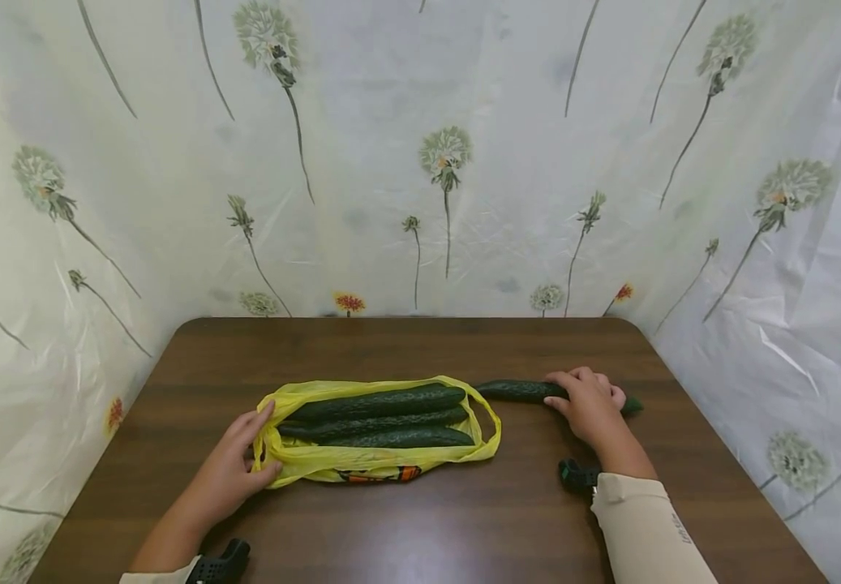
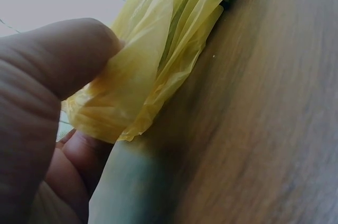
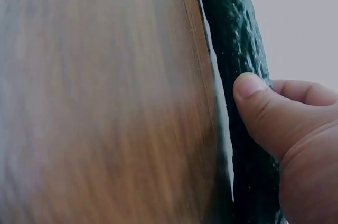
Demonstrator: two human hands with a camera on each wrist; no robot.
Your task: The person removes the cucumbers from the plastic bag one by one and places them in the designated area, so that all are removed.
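Note:
A yellow plastic bag (image 1: 311, 466) lies on the table with its mouth open, and three dark green cucumbers (image 1: 384, 403) show side by side inside it. My left hand (image 1: 233, 458) holds the bag's left end; in the left wrist view the thumb (image 2: 87, 49) presses on the thin yellow plastic (image 2: 129, 71). To the right of the bag, my right hand (image 1: 594, 410) grips another cucumber (image 1: 515, 391) from above. That cucumber's left tip is close by the bag's right handle loop. In the right wrist view the thumb lies along the bumpy cucumber (image 3: 229, 28).
The brown wooden table (image 1: 420, 527) has rounded far corners. A pale plastic sheet (image 1: 362, 235) printed with dandelions hangs behind it and along both sides. Black wrist devices sit on the left wrist (image 1: 221, 561) and right wrist (image 1: 577, 475).

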